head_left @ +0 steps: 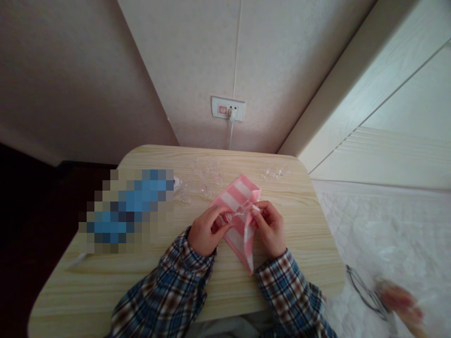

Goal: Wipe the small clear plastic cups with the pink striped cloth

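Note:
A pink-and-white striped cloth lies on the wooden table, its right side lifted and folded. My left hand is closed with thumb and fingers around one end of a small clear, shiny piece, whose exact kind I cannot make out. With a pinch, my right hand grips a fold of the cloth at the other end of that piece. Several similar clear pieces are scattered behind the cloth, left of it. A smaller group of clear pieces sits toward the back right.
The pale wooden table has rounded corners and stands near a wall. A blurred-out blue thing is at its left. On the wall is a socket with a plugged-in cable. White quilted bedding lies at right, with a blurred reddish thing.

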The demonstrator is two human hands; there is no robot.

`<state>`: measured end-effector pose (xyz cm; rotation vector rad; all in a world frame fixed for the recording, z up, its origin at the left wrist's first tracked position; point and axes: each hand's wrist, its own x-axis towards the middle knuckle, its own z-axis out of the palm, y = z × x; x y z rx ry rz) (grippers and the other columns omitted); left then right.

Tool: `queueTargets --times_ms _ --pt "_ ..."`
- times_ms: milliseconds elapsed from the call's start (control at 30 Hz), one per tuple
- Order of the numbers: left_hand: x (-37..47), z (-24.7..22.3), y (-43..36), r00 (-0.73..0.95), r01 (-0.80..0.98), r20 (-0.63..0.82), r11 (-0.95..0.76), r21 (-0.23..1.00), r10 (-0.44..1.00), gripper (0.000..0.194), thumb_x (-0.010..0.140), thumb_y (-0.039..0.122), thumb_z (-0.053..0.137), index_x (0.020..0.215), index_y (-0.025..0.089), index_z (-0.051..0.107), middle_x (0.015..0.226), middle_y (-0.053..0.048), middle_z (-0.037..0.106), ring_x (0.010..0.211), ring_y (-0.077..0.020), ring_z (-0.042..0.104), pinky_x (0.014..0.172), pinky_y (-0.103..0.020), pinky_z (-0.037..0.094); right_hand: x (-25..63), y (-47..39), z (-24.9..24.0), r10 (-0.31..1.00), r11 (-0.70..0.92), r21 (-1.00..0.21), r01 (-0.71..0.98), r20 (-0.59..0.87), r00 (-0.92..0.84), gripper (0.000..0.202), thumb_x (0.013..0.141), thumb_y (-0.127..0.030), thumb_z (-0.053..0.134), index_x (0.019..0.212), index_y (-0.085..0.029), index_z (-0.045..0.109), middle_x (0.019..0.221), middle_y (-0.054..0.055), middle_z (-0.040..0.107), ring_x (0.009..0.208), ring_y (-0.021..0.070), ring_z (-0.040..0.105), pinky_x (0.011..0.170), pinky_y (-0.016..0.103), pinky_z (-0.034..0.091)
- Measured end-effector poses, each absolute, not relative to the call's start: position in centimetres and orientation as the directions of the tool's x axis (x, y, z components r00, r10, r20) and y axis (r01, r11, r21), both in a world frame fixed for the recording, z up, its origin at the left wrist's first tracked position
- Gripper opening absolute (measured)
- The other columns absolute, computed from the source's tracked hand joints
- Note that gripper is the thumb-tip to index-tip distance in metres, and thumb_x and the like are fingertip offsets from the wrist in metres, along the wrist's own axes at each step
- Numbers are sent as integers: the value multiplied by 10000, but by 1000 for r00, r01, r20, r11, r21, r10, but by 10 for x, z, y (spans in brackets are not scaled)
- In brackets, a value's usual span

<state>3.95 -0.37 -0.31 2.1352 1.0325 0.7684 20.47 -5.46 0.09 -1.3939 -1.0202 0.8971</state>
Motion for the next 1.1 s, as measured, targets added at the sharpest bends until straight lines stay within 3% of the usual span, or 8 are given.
queueTargets --times_ms 267,467,700,900,1100 --pt "40 -6 -5 514 468 210 -478 743 831 224 742 254 568 942 175 505 779 -1 562 540 -79 477 556 -204 434 204 -55 4 941 13 -996 84 41 337 124 786 -289 519 844 -180 530 631 -28 488 541 82 429 491 206 326" --pt "40 -2 -2 521 387 336 -568 726 784 225 749 260 573 948 173 514 893 -36 543 742 -126 511 657 -232 440 204 -54 5 935 1 -997 74 27 354 134 784 -302 519 848 -184 524 589 -39 449 506 84 410 462 209 303" --pt "38 -4 -2 482 394 340 -546 740 808 218 768 269 544 964 176 522 959 -57 481 687 -109 486 595 -226 443 203 -55 5 938 -2 -996 91 30 344 131 791 -301 512 856 -188 520 602 -37 448 521 85 415 469 212 303" --pt "37 2 -2 512 341 391 -598 725 765 195 783 239 524 965 174 501 939 -47 544 879 -154 507 775 -266 418 203 -54 4 938 -5 -997 82 24 347 143 792 -313 510 859 -188 532 602 -36 450 518 83 414 473 212 306" --pt "35 2 -6 508 435 231 -479 763 830 240 795 295 500 1010 188 486 815 5 604 525 -66 508 549 -174 427 202 -54 8 934 4 -998 61 26 355 153 788 -319 514 847 -182 549 613 -28 470 515 84 418 470 210 310"
